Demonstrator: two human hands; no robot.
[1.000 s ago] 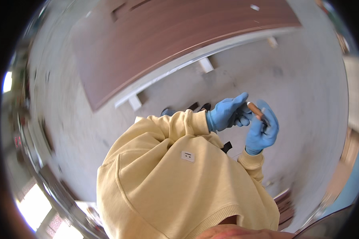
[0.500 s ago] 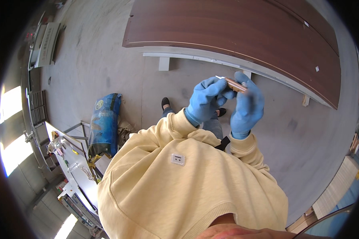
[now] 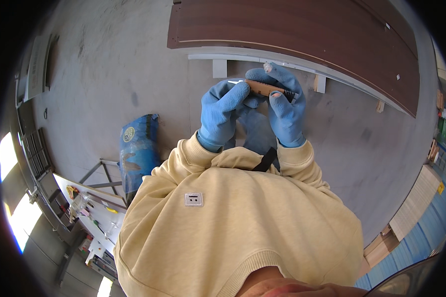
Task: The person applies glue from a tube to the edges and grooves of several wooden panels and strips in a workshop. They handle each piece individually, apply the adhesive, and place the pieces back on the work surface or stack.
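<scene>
Both my hands wear blue gloves and are raised in front of my body. Between them lies a slim brown tool (image 3: 262, 88) with a ribbed black end and a thin bright tip, which looks like a utility knife. My left hand (image 3: 221, 111) pinches it near the bright tip, thumb on top. Fingers of my right hand (image 3: 285, 111) close round the black end, the thumb against its near side. The right glove's thumb and a fingertip are worn pale. Part of the knife is hidden by the fingers.
Ahead, dark brown panels (image 3: 282, 27) rest on a pale support (image 3: 220, 68) above the grey floor. A blue sack (image 3: 139, 148) lies left, near a metal frame and a white work surface (image 3: 101, 215) with tools. Stacked boards (image 3: 412, 203) stand at right.
Both hands have shifted left and slightly farther out. The knife has turned to show its broad brown side, and my right fingers now close on its black end.
</scene>
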